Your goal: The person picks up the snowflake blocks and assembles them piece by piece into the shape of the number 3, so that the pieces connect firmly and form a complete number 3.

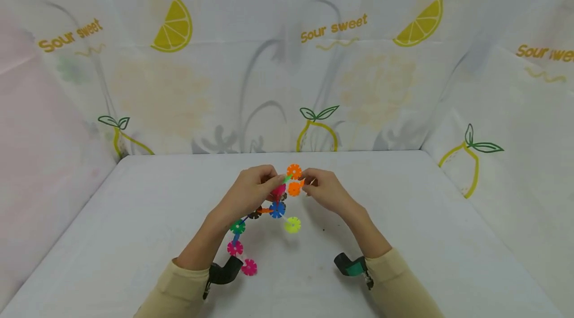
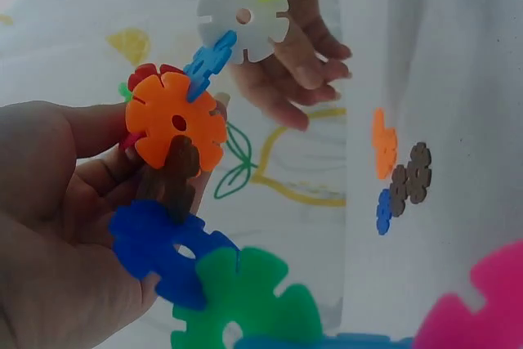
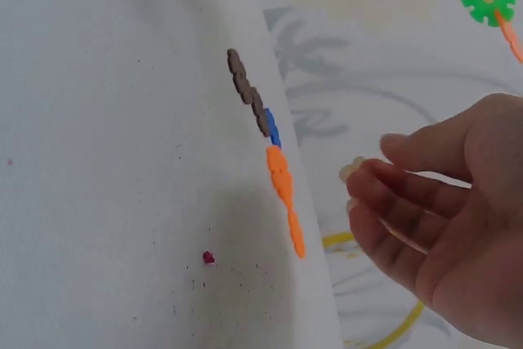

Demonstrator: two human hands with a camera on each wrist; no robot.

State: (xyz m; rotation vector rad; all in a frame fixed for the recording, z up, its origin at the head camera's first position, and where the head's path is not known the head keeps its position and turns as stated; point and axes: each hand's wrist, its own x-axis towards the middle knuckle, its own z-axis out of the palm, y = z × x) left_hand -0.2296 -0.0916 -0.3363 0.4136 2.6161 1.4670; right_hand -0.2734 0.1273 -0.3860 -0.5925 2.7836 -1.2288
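Note:
My left hand (image 1: 253,191) grips a chain of interlocking snowflake discs near a red disc (image 2: 158,72), and fingers hide part of that joint. A bright orange disc (image 2: 176,120), a brown disc (image 2: 181,179), a blue disc (image 2: 163,251) and a green disc (image 2: 253,300) link up along the chain. Its lower end hangs toward me with pink discs (image 1: 249,267), and a yellow disc (image 1: 293,225) sticks out to the right. Beside it my right hand (image 1: 329,191) hovers with loosely bent fingers, nothing between thumb and fingertips (image 3: 359,167) in the right wrist view.
Loose discs lie on the white table (image 1: 403,238) beyond the hands: orange ones (image 3: 282,185), a blue one (image 3: 272,127) and several brown ones (image 3: 241,75). A tiny dark red bit (image 3: 208,257) lies nearer. A lemon-printed cloth (image 1: 251,59) rises behind the table.

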